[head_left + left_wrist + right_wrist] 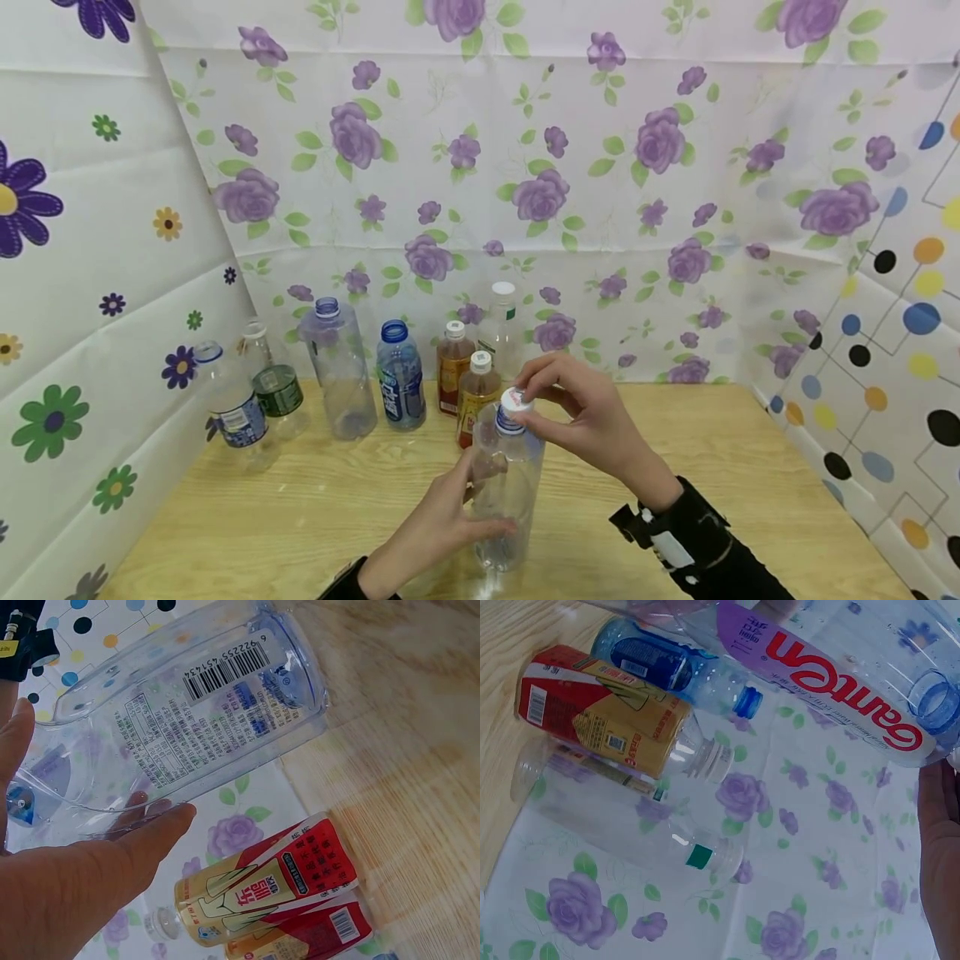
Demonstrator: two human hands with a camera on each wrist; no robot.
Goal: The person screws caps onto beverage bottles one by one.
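Observation:
A large clear plastic water bottle (508,500) stands upright at the front middle of the table. Its red "Ganten" label (840,682) shows in the right wrist view, its barcode label (225,671) in the left wrist view. My left hand (442,518) grips the lower body from the left, thumb in front and fingers behind. At the mouth, my right hand (588,412) pinches a white bottle cap (516,401) between thumb and fingers, over the blue neck ring. In the right wrist view only the edge of that hand (941,855) appears.
Two amber drink bottles (477,400) and a clear bottle with a white cap (503,325) stand close behind. Leftward are a blue-labelled bottle (401,379), a tall uncapped bottle (339,375), a green-labelled bottle (277,387) and another uncapped one (236,408). Patterned sheets (450,208) enclose the table.

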